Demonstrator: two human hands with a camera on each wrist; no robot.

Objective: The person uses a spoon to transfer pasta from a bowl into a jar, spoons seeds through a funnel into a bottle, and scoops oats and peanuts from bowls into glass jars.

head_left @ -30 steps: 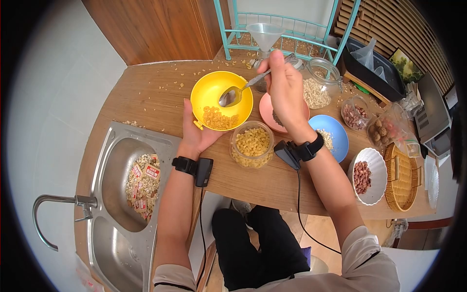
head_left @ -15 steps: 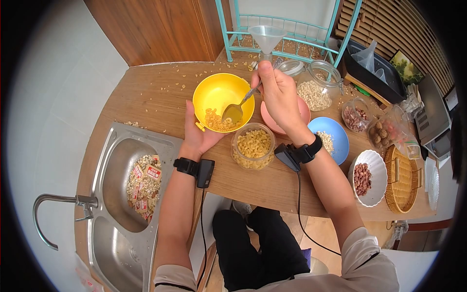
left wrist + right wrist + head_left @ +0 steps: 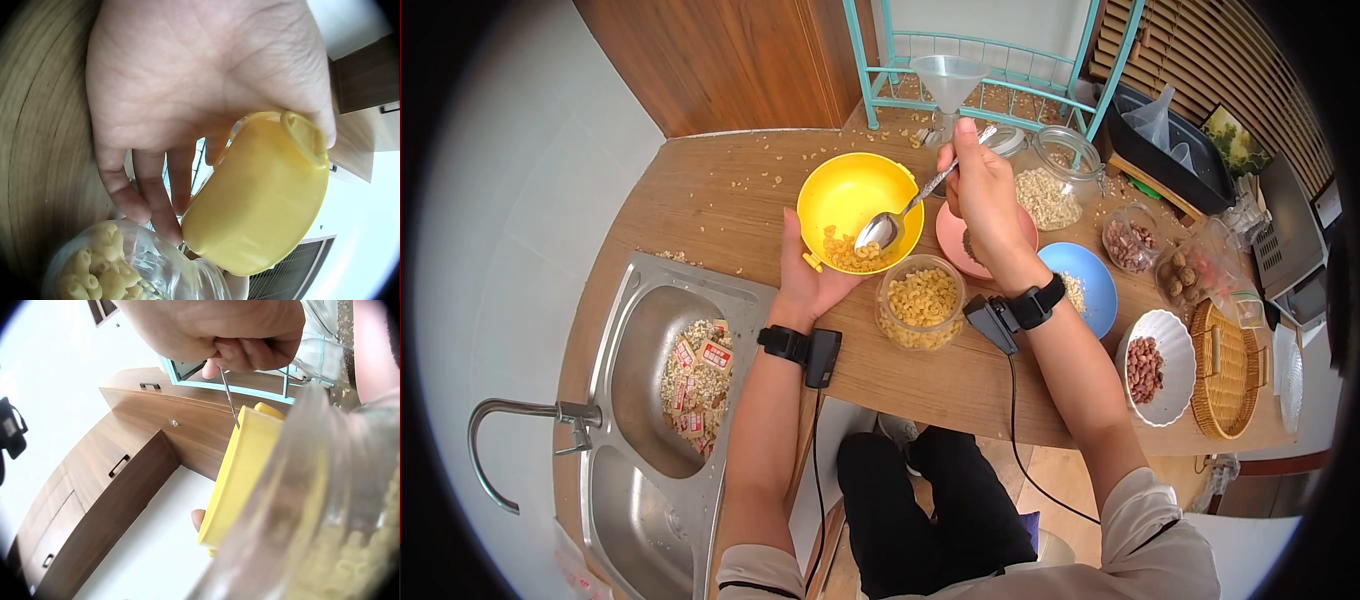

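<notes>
My left hand [image 3: 802, 272] grips a yellow bowl [image 3: 840, 195] from its left side, thumb up along the wall and fingers reaching underneath. The left wrist view shows the bowl's smooth outer side [image 3: 256, 194] against the palm. Small macaroni [image 3: 845, 254] lies in the near part of the bowl, which is tilted toward me. In my right hand [image 3: 988, 195] a metal spoon [image 3: 880, 232] is pinched by its handle, its head inside the bowl at the macaroni. A clear jar of macaroni [image 3: 922, 303] stands just below the bowl's right side.
Right of the jar are a pink plate [image 3: 952, 235], a blue plate [image 3: 1100, 285], a white bowl [image 3: 1170, 385] of peanuts and a wicker basket [image 3: 1228, 370]. Behind stand an oat jar [image 3: 1048, 195], a funnel [image 3: 948, 80] and a teal rack [image 3: 980, 72]. The sink [image 3: 632, 350] is at left.
The spoon's head has moved down from the middle of the yellow bowl into the macaroni, then its handle swung up and right. The left hand and bowl have shifted slightly.
</notes>
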